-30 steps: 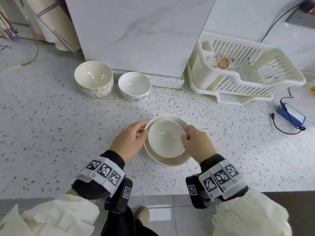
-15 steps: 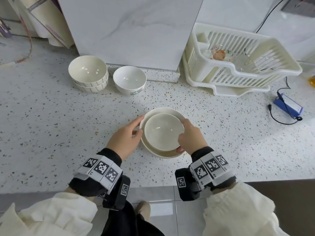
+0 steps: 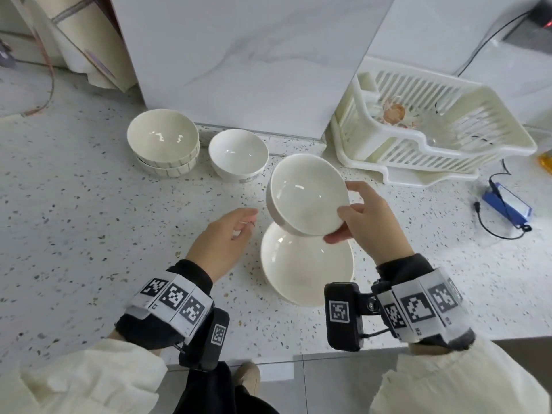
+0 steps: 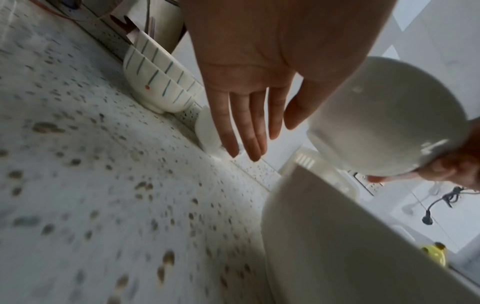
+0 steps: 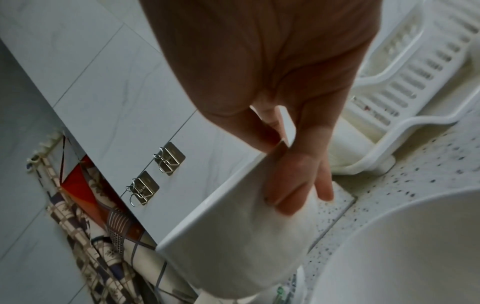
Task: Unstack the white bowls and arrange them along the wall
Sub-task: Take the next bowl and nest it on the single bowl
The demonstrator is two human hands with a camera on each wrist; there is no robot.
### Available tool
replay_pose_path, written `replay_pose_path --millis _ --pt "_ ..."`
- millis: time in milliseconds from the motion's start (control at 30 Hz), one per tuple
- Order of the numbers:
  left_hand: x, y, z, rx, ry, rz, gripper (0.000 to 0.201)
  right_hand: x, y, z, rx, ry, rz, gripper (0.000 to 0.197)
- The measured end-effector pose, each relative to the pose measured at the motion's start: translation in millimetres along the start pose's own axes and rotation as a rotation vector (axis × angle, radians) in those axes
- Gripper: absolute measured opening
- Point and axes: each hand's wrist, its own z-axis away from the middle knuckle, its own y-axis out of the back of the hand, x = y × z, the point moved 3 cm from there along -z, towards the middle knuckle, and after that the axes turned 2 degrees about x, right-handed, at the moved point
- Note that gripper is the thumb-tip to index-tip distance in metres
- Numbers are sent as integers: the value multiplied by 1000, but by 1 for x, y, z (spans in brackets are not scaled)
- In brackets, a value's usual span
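My right hand point(image 3: 346, 215) point(image 5: 288, 162) pinches the rim of a small white bowl point(image 3: 304, 195) point(image 4: 384, 117) point(image 5: 233, 236), thumb inside and fingers under it, and holds it tilted in the air. Beneath it a larger white bowl point(image 3: 304, 270) point(image 4: 350, 246) point(image 5: 405, 253) sits on the speckled counter point(image 3: 89, 234). My left hand point(image 3: 239, 225) point(image 4: 249, 131) hovers just left of both bowls, fingers straight, holding nothing. By the wall stand two stacked striped bowls point(image 3: 162, 141) point(image 4: 158, 82) and a single white bowl point(image 3: 237, 153).
A white plastic dish rack point(image 3: 433, 130) point(image 5: 405, 82) stands at the back right against the wall. A blue device with a black cable point(image 3: 507, 204) lies at the far right. The marble wall panel point(image 3: 254, 55) rises behind the bowls. The counter's front edge runs below my wrists.
My right hand has lifted the small bowl out of the larger one, up and toward the wall. My left hand has let go of the lower bowl's rim and moved off left.
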Motion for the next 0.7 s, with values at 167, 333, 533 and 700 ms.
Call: replay_pose_path --millis 167,333,533,700 --pt "-4 33 -18 94 -32 47 35 -30 -32 -34 8 -23 -129 42" --pt "-7 59 -46 163 -50 96 47 -52 -69 -75 -31 -82 -185 46" --pt "-11 68 -86 122 -31 137 54 -66 -96 -109 -29 -88 -29 46" --pt "-17 67 -103 79 -42 199 47 -65 -107 -123 -24 -78 59 44"
